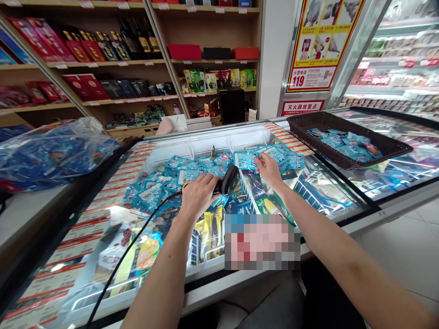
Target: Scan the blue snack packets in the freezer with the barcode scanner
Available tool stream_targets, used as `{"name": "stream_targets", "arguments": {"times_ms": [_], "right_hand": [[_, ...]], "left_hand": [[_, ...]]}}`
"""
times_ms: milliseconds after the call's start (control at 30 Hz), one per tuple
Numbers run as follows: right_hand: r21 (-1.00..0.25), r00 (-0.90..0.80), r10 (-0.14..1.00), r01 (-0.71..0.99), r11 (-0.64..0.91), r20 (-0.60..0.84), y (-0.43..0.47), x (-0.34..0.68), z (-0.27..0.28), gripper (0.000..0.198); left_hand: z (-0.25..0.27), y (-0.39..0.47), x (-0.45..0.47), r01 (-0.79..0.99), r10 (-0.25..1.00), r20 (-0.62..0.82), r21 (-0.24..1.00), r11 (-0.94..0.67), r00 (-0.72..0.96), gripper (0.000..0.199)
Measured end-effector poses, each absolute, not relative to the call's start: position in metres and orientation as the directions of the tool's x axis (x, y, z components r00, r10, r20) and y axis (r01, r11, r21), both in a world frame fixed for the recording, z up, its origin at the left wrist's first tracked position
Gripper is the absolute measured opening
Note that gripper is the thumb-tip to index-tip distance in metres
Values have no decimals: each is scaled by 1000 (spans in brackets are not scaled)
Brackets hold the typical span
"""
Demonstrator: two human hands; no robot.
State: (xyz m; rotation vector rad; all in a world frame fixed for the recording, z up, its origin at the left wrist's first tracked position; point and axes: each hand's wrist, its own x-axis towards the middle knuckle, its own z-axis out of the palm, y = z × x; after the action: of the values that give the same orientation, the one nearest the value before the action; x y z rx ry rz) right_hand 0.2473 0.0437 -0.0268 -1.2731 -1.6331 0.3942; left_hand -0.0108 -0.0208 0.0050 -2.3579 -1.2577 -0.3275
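Observation:
My left hand (pixel 200 194) is wrapped round a black handheld barcode scanner (pixel 230 179), whose dark cable runs down to the lower left. Between the fingertips of my right hand (pixel 269 169) is the edge of a small blue packet (pixel 244 160), and a white barcode label on it faces up. The scanner head sits just below and left of this packet. Many similar blue packets (pixel 151 194) lie heaped on the glass freezer top (pixel 164 285), left of and behind my hands.
At right, a dark brown woven basket (pixel 350 130) holds more blue packets. A large clear plastic bag (pixel 58 148) of blue packs lies at left. Beneath the glass are frozen goods and wire baskets (pixel 312 198). Shelves (pixel 113 64) with boxes and bottles stand behind.

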Motion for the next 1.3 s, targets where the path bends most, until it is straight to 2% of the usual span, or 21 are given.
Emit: {"name": "stream_targets", "arguments": {"times_ms": [400,500,700,900,967,1100,1300], "right_hand": [[-755,49,891,552,353,452,44,248,-24,30],[-779,128,878,533,331,461,47,254,-23,26],[-812,364,791,519,266,491,48,277,-19,39],[-828,403,804,530,184,437,56,288,-20,33],[-797,390,801,580,170,454,59,289,-21,33],[-647,359,752,754,115,553,57,288,-22,37],[-484,308,779,875,-7,546,42,282,-17,43]], "left_hand": [[6,-22,-10,840,732,412,-258,-478,543,37],[6,-22,-10,845,724,435,-259,-468,535,36],[6,-21,-15,862,729,461,-256,-437,506,37],[6,-19,-23,887,745,482,-257,-384,462,40],[6,-18,-26,899,745,504,-261,-352,438,39],[7,-18,-32,920,746,539,-249,-302,391,36],[7,-18,-35,939,743,575,-215,-268,343,34]]}}
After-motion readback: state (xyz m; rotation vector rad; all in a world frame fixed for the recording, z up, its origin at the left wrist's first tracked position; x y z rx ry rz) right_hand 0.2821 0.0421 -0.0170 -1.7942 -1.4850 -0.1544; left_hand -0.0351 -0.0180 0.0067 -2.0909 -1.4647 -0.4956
